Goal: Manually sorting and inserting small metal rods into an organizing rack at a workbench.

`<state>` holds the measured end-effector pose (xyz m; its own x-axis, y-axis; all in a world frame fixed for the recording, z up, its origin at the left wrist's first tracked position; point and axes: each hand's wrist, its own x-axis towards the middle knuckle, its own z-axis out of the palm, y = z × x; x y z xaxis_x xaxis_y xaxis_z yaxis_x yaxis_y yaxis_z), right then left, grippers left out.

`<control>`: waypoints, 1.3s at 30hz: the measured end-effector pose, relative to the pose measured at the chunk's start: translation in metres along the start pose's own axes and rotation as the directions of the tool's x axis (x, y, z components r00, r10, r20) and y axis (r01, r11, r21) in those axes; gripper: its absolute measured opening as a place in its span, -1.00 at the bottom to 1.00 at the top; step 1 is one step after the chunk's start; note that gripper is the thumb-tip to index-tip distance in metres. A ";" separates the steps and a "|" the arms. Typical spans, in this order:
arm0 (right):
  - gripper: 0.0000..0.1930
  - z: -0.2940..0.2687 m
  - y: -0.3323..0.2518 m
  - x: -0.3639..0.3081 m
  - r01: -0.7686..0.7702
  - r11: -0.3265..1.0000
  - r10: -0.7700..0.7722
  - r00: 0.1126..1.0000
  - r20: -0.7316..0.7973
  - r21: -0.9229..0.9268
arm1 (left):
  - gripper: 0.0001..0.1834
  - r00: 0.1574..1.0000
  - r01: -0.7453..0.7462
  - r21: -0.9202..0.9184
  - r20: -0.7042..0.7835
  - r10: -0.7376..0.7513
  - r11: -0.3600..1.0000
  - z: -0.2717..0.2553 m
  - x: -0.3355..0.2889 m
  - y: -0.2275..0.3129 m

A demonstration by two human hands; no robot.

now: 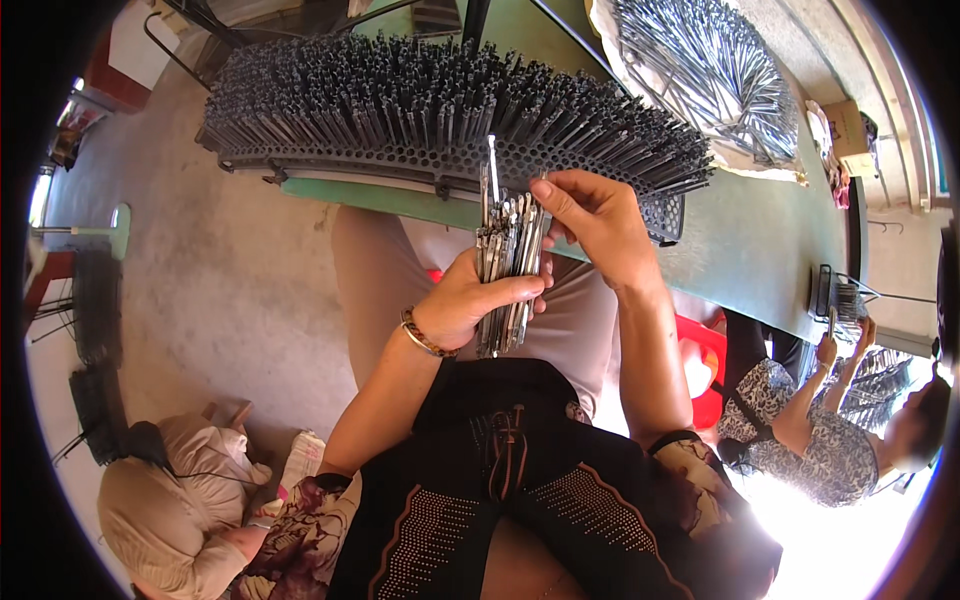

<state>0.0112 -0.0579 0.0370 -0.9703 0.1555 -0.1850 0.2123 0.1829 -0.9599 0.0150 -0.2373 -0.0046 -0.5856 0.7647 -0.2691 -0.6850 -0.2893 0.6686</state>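
A bundle of thin, shiny metal rods [510,255] stands roughly upright over my lap, its ends uneven. My left hand [455,305] is closed around its lower part, thumb across the front. One rod sticks up well above the others. At the bundle's upper right, my right hand [610,230] has thumb and forefinger pinched at what looks like the end of a single rod; its other fingers curl behind. Just beyond both hands is a long black perforated rack [330,165], densely filled with dark upright rods [400,95].
The rack rests along the edge of a green table [740,265]. A heap of loose silvery rods [700,70] lies on a sheet at the far right. One person [810,430] handles rods at the right; another [180,500] sits at lower left. A red plastic stool [705,370] stands to my right.
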 end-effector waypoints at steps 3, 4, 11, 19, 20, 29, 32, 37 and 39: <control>-0.79 -0.009 0.010 0.004 -0.016 0.990 0.018 1.000 -0.013 0.138 | -0.57 0.999 0.044 -0.014 0.001 -0.044 0.999 0.003 0.003 -0.001; -0.79 -0.014 0.012 0.007 0.021 0.995 -0.017 0.999 -0.043 0.101 | -0.56 0.998 0.054 -0.031 -0.009 -0.055 0.998 0.002 0.005 -0.003; -0.75 -0.019 -0.026 0.022 0.462 0.887 -0.416 0.799 -0.434 0.001 | -0.56 0.996 0.086 0.037 0.004 -0.086 0.996 0.001 0.013 0.001; -0.73 -0.013 -0.008 0.050 0.570 0.741 -0.671 0.621 -0.405 -0.356 | -0.45 0.995 0.099 0.045 -0.031 -0.098 0.994 -0.002 0.013 -0.002; -0.72 -0.012 -0.007 0.050 0.566 0.719 -0.694 0.612 -0.379 -0.404 | -0.43 0.996 0.084 0.068 -0.012 -0.083 0.994 -0.002 0.011 0.000; -0.78 -0.002 -0.007 0.052 0.533 0.502 -0.838 0.495 -0.229 -0.681 | -0.42 0.996 0.067 0.159 0.049 -0.075 0.985 -0.004 0.005 0.002; -0.82 -0.001 -0.009 0.047 0.509 0.384 -0.856 0.508 -0.091 -0.770 | -0.52 0.996 0.062 0.164 0.053 -0.072 0.985 -0.003 0.004 0.002; -0.83 -0.003 -0.010 0.033 0.564 0.526 -0.815 0.547 -0.188 -0.636 | -0.66 0.994 0.073 0.160 0.066 -0.085 0.984 -0.003 0.003 0.002; -0.76 -0.005 -0.027 0.009 0.428 0.781 -0.525 0.844 -0.108 -0.454 | -0.68 0.996 0.051 0.178 0.068 -0.064 0.983 -0.004 0.002 0.000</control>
<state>-0.0029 -0.0568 0.0623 -0.9180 0.1402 0.3709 -0.1972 0.6501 -0.7338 0.0119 -0.2377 -0.0075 -0.5098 0.8191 -0.2631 -0.6254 -0.1429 0.7671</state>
